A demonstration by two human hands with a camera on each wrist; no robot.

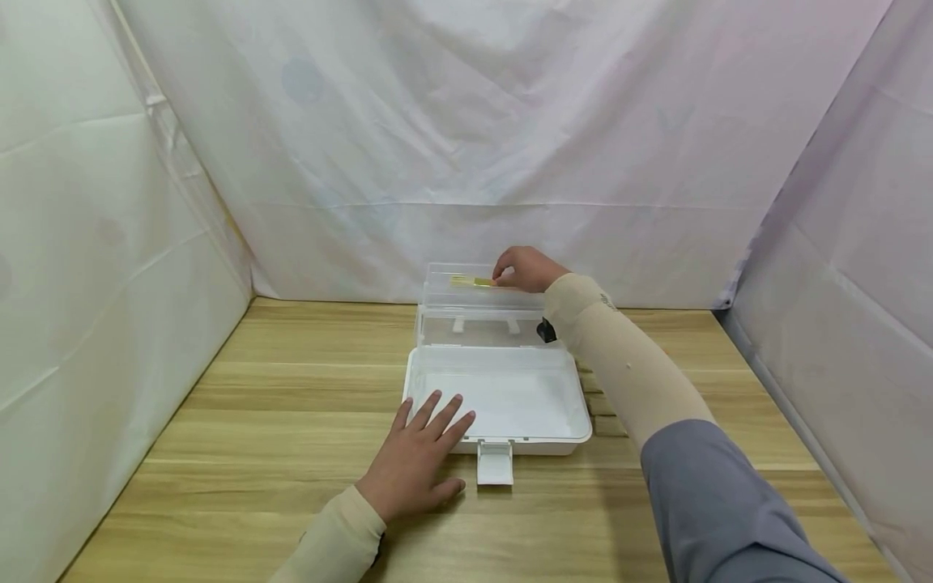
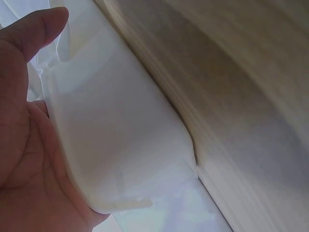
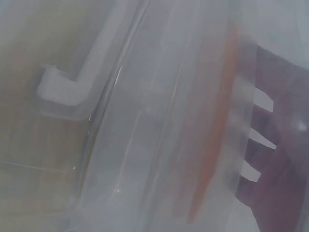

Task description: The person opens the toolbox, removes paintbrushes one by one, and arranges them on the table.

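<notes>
A white box [image 1: 532, 441] stands on the table, its clear lid [image 1: 445, 325] swung back. My left hand [image 1: 415, 461] lies over the box's front left corner, fingers straight and spread across the rim. The left wrist view shows the palm [image 2: 21, 145] against the white side wall [image 2: 111, 121]. Above the raised lid, my right hand [image 1: 530, 270] pinches a small flat paintbrush [image 1: 474, 282] with pale bristles and a gold band, pointing left. Seen through clear plastic in the right wrist view are the brush's orange handle [image 3: 219, 121] and the right hand's fingers [image 3: 263, 125].
At the box's front a white latch [image 1: 496, 465] hangs open. Wooden tabletop [image 1: 291, 405] surrounds the box. A pale cloth [image 1: 364, 162] hangs close behind the lid, with more cloth at both sides. The right forearm crosses over the box's right side.
</notes>
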